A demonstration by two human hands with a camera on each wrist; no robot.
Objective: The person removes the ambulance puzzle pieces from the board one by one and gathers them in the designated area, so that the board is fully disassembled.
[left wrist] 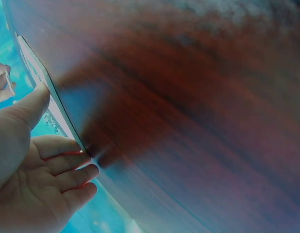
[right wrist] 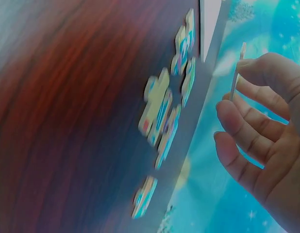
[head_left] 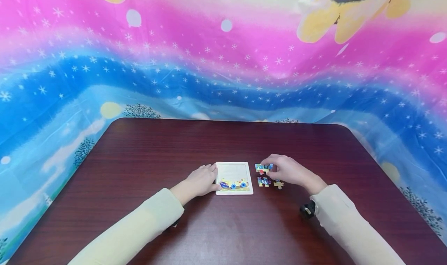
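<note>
A white puzzle tray (head_left: 233, 164) lies on the table with joined pieces (head_left: 234, 185) along its lower part. My left hand (head_left: 201, 180) is at its left side, fingers extended; in the left wrist view the thumb of this hand (left wrist: 33, 170) touches the tray's edge (left wrist: 67, 127). Between thumb and fingers my right hand (head_left: 288, 171) pinches a thin puzzle piece (right wrist: 235, 77), seen edge-on in the right wrist view, held above the table by the hand (right wrist: 266, 131). Near it lie loose pieces (head_left: 264, 181), right of the tray.
More loose pieces (right wrist: 157, 104) lie in a group in the right wrist view, one (right wrist: 144, 197) apart from the others. The dark red-brown table (head_left: 181, 141) has a patterned pink and blue cloth (head_left: 216, 75) hanging behind and beside it.
</note>
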